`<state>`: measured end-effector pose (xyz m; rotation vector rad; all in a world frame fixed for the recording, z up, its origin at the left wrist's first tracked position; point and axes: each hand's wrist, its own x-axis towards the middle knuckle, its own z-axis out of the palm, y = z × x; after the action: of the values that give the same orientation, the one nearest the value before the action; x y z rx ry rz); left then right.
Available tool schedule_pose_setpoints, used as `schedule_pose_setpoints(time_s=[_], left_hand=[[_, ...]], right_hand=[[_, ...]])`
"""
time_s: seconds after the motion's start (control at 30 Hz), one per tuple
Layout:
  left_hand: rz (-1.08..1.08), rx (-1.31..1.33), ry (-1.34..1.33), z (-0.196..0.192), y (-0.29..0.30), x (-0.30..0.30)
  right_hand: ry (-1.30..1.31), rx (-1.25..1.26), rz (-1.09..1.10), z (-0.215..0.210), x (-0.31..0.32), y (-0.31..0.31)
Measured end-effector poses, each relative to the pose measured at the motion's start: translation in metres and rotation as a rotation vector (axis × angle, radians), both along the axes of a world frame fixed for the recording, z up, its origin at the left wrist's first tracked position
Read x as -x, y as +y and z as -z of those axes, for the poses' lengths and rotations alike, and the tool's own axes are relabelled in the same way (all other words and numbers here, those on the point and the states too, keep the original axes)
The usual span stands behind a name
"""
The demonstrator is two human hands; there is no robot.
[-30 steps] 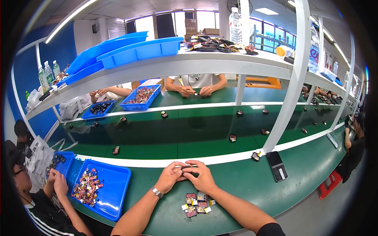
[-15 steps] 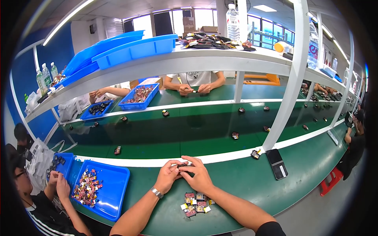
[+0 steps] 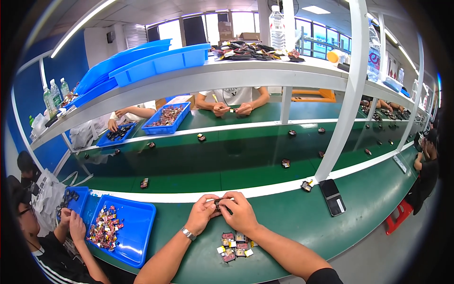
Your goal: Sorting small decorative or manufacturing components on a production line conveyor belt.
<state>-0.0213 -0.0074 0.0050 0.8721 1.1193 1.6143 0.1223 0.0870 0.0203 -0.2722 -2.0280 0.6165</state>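
Under ceiling lights (image 3: 317,9), green worktop (image 3: 293,213)

We identify this area as an assembly workshop: a long green lane (image 3: 236,177) bears small units (image 3: 285,163) spaced apart, blue trays (image 3: 136,236) hold loose parts (image 3: 106,228) in bulk, co-workers (image 3: 231,96) occupy both sides, and we note tube lights (image 3: 84,28) mounted overhead.

Left grip (image 3: 201,215) and right grip (image 3: 241,215) meet, fingers (image 3: 231,195) bent

The left forearm (image 3: 168,255) slants up and rightward from the lower edge; the right forearm (image 3: 286,251) slants up and leftward. The wrists (image 3: 256,231) stand well apart, while the fingertips come close together, curled in a pinching pose.
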Motion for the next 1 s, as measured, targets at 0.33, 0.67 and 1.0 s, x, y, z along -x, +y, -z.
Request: schedule_pose_setpoints(time_s=[0.33, 0.67, 1.0], left_hand=[[-0.006, 0.033, -0.010, 0.0010, -0.0010, 0.0016], [-0.014, 0.047, 0.014, -0.0003, -0.0003, -0.0002], [-0.028, 0.051, 0.017, -0.0030, -0.0003, -0.0040]], right_hand=[[-0.054, -0.159, 0.079, -0.0032, -0.0011, -0.0024], [-0.047, -0.141, 0.100, 0.0009, 0.0019, -0.0030], [-0.029, -0.085, 0.128, 0.0044, 0.0051, -0.0043]])
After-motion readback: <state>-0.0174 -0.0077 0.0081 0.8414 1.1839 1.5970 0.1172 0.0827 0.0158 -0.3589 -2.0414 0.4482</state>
